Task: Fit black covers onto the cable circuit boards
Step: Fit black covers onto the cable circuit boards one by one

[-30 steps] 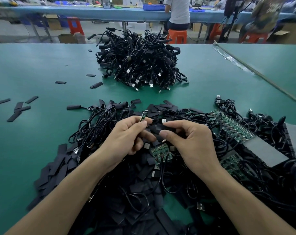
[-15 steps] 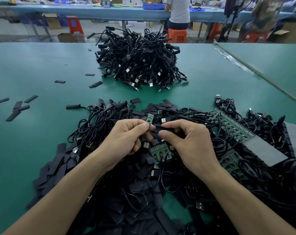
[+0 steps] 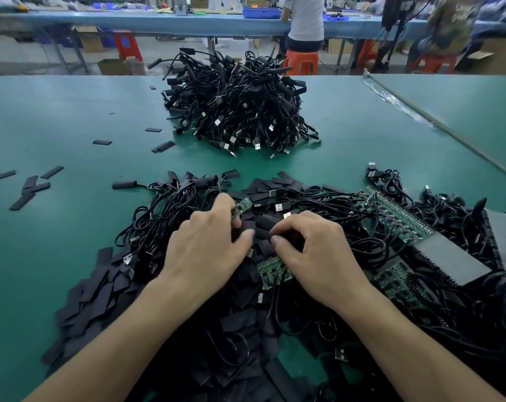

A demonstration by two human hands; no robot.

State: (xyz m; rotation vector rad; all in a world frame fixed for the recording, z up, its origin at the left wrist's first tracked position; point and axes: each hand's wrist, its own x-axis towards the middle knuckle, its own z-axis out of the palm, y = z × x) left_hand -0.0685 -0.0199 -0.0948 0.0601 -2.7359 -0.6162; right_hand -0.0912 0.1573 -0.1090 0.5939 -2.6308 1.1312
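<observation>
Two bare arms slant in from below, left forearm and right forearm angling toward each other, wrists low. The left hand is knuckles-up with its fingers curled, and a board pinched at the fingertips pokes out beyond them. The right hand sits just beside it, knuckles-up too, thumb and bent forefinger nipping a cover. The two thumb tips face each other, close together.
</observation>
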